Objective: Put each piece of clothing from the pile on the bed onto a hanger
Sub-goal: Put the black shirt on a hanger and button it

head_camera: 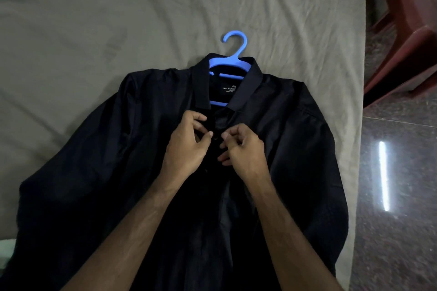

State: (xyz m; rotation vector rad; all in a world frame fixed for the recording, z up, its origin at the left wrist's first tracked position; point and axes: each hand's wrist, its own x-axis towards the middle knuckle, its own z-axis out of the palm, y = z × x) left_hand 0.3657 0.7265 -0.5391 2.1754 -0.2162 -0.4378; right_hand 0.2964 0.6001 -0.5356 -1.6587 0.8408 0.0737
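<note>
A dark navy button-up shirt (pixel 295 149) lies face up and spread flat on the bed. A blue plastic hanger (pixel 230 64) sits inside its collar, with the hook sticking out onto the sheet. My left hand (pixel 189 146) pinches the left front edge of the shirt just below the collar. My right hand (pixel 243 146) pinches the right front edge opposite it. A small dark button shows between the two thumbs. The hanger's arms are hidden under the shoulders.
The bed (pixel 94 30) is covered by a wrinkled beige sheet. Its right edge runs down beside a polished dark stone floor (pixel 397 196). A reddish-brown plastic chair (pixel 406 30) stands at the upper right, off the bed.
</note>
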